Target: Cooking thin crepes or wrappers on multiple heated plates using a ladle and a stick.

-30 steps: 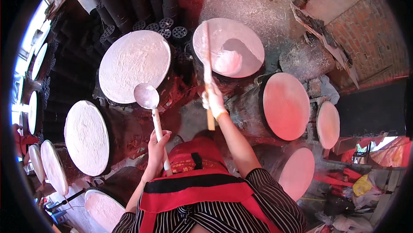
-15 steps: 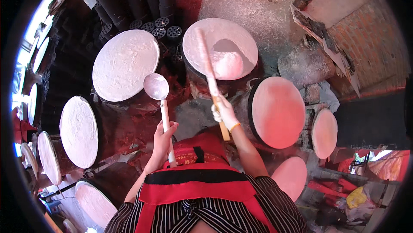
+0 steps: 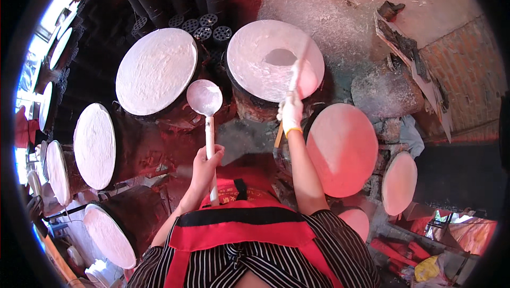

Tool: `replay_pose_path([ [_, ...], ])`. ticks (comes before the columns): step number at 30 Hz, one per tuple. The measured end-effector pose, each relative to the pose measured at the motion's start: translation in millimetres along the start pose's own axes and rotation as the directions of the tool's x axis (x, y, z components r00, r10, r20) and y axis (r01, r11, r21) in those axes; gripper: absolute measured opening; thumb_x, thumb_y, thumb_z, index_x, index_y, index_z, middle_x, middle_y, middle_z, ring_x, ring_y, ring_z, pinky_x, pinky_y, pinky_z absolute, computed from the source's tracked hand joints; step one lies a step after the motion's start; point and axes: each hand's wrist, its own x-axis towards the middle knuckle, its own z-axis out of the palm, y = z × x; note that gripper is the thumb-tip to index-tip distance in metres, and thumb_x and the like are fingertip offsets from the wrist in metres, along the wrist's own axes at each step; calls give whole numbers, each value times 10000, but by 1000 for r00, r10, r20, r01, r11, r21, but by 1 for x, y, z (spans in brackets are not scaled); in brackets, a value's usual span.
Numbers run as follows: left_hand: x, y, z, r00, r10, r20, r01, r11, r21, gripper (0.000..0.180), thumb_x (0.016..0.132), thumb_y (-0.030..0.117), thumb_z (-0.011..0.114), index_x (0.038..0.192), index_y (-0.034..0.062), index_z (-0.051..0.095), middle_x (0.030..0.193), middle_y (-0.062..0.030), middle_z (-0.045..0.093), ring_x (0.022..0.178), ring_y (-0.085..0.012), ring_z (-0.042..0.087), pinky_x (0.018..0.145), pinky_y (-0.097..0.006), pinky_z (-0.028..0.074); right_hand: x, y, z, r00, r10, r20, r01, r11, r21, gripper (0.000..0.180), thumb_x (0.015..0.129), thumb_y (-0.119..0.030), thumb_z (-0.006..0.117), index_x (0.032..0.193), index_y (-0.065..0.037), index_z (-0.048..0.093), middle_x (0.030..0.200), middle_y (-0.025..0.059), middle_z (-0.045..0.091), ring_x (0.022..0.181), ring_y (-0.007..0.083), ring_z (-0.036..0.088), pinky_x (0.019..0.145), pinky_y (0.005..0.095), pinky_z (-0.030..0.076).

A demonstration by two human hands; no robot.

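Stick of straight pale wood [image 3: 295,78] has swung right; bare grey patch [image 3: 285,58] has shrunk

In the head view, the stick's blurred far end tipped to the left a moment ago; it now slants to the right over the large round plate coated in white paste [image 3: 275,57], straight ahead of the person. A smooth white mound of paste [image 3: 308,82] has slid with it to the plate's near right side. The grey surface that earlier curved round toward the right edge is now only a small oval near the middle, so the coating looks close to unbroken, in my judgement. How hard the stick presses on the paste cannot be told.

The right hand, in a white glove with a yellow cuff [image 3: 291,115], has its fingers closed round the stick, whose lower end [image 3: 278,135] shows below the fist. The bare left hand [image 3: 204,167] is wrapped round the pale shaft of a round-bowled metal ladle [image 3: 205,98], thumb raised alongside. Its whitish bowl, which overlapped the edge of the fully coated white round plate [image 3: 156,71] on the left, now appears clear of it, between the two plates and nearer the body, apparently playing no part in the spreading.
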Motion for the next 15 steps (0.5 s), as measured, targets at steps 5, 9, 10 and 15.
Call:
replay_pose_path([
  [5, 12, 26, -19, 989, -33, 145, 51, 990, -128, 118, 944, 109, 631, 1025, 38, 582, 748, -13, 567, 530, -61, 486, 453, -208, 381, -31, 40, 3, 961, -271, -52, 261, 955, -143, 450, 996, -273, 554, 1441, -278, 484, 626, -76, 416, 416, 17, 310, 359, 206, 274],
  [9, 24, 43, -35, 969, -145, 202, 162, 984, -72, 164, 965, 155, 624, 1049, 58, 523, 682, -8, 558, 423, -47, 423, 350, -198, 290, -43, 57, 43, 870, -294, -397, 379, 912, 157, 502, 979, -264, 586, 1463, -257, 455, 550, -81, 325, 368, 46, 288, 318, 239, 237],
  [10, 27, 47, -37, 961, -81, 265, 114, 987, -110, 164, 965, 155, 624, 1049, 58, 523, 682, -8, 558, 423, -47, 423, 350, -198, 290, -41, 53, 54, 913, -217, -345, 292, 938, 184, 500, 980, -270, 586, 1462, -254, 454, 542, -75, 319, 361, 55, 295, 315, 247, 240],
  [15, 44, 61, -48, 956, -184, 229, 204, 976, -70, 181, 997, 189, 571, 1093, 70, 474, 639, -2, 521, 410, -63, 409, 353, -215, 299, -37, 17, 64, 996, -65, -54, 71, 991, 113, 437, 958, -307, 616, 1367, -170, 547, 545, -59, 354, 356, 59, 309, 327, 250, 255],
])
